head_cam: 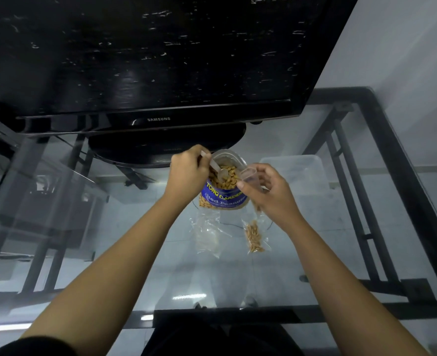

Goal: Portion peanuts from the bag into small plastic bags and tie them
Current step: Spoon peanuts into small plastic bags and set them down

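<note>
Head camera, wide-angle, looks forward-down over glass table (315, 227), close above both forearms.

A glass-topped surface (315, 240) on a black metal frame carries a black Samsung television (145, 62), whose oval stand (161, 150) rests on the glass at 12 o'clock. Just in front of the stand, an opened blue Tong Garden salted peanut bag (223, 194) stands upright at the centre. At 6 o'clock from it lie two small clear plastic bags: an apparently empty one (207, 232) and, at its 3 o'clock, one holding peanuts (254, 237). A translucent plastic container (294, 170) is seen at 3 o'clock of the peanut bag; whether it sits on the glass or beneath it is unclear.
</note>
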